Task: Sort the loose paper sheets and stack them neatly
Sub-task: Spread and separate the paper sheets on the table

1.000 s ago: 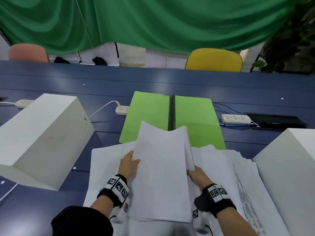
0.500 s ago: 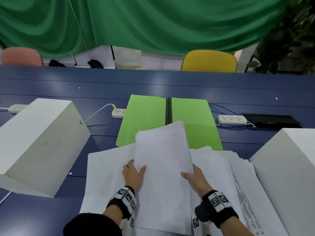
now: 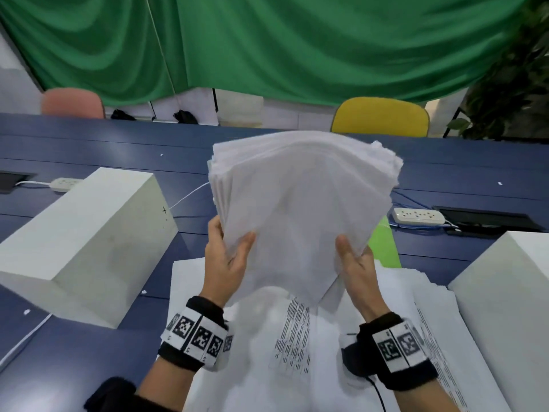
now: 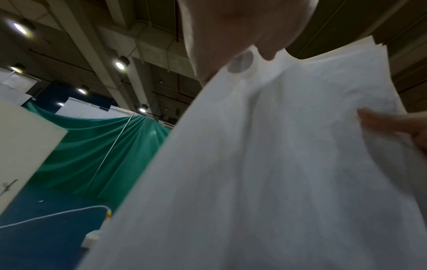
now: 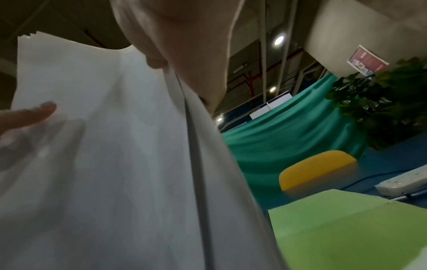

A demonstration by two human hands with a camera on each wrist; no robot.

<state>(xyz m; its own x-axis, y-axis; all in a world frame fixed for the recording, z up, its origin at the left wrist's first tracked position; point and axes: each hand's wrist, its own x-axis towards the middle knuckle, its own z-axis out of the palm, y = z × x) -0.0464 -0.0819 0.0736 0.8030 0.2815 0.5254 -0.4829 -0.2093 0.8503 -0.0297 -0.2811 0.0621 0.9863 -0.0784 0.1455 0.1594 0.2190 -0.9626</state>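
A thick bundle of white sheets stands nearly upright above the table, its top edges fanned and uneven. My left hand grips its lower left edge, thumb on the near face. My right hand grips the lower right edge the same way. Under the bundle, loose printed sheets lie spread over the blue table. The left wrist view is filled by the bundle, and the right wrist view shows its other side. An open green folder lies behind, mostly hidden.
Two white blocks flank the papers, one on the left and one on the right. Power strips with cables lie further back. A yellow chair and a pink chair stand beyond the table.
Both hands have lifted the bundle off the spread sheets and tipped it from lying low to nearly upright. It now hides most of the green folder.
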